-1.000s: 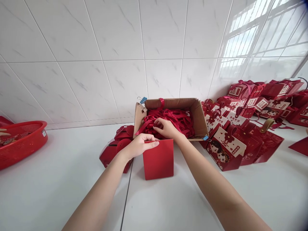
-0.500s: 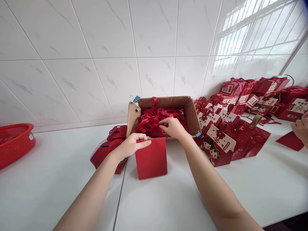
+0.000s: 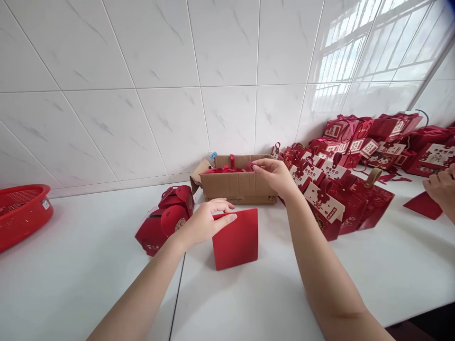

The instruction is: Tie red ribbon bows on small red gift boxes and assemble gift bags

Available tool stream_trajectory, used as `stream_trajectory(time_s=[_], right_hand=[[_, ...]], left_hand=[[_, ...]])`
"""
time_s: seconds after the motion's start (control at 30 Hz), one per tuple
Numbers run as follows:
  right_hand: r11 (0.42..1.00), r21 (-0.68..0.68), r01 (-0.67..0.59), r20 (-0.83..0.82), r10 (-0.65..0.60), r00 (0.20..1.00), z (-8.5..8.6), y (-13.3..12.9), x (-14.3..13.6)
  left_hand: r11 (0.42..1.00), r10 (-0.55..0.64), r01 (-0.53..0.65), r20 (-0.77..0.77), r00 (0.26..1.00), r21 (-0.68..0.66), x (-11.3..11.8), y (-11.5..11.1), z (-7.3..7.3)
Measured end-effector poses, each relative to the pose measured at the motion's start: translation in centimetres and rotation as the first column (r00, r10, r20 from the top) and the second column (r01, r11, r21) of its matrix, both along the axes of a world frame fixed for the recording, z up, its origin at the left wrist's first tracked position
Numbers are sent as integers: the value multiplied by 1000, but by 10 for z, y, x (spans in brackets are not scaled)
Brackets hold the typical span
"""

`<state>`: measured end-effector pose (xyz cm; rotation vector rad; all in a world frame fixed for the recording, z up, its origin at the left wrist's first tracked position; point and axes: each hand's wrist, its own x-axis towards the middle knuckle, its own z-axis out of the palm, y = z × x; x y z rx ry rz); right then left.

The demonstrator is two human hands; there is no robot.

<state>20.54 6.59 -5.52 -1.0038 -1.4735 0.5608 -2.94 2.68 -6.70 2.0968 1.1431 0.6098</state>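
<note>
My left hand [image 3: 212, 219] is closed on the upper left edge of a plain red gift bag [image 3: 236, 241], which stands upright on the white table. Its thumb lies on the near face, and the other fingers are partly hidden behind the top edge. Just above the front right of a cardboard box [image 3: 238, 187], my right hand [image 3: 274, 176] pinches a small end of red ribbon [image 3: 250, 165]. More red ribbons [image 3: 224, 169] lie in the box, mostly hidden by its front wall.
Left of the red bag sit dark red gift boxes [image 3: 173, 222]. Several printed gift bags [image 3: 360, 203] and boxes crowd the right side. A red plastic basket [image 3: 24, 208] stands at far left. Another person's hand [image 3: 442, 189] holds a red piece at far right. A tiled wall is behind.
My right hand has come up out of the ribbons with a ribbon end. The cardboard box has tipped back, its front wall now showing. My left hand and the red bag sit slightly further right.
</note>
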Motion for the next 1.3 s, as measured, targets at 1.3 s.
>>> stream_trajectory(time_s=[1.3], right_hand=[[714,697,65,46,-136,990,29,-87,-71]], left_hand=[[621,130,-283,260,957,731,19,-56,66]])
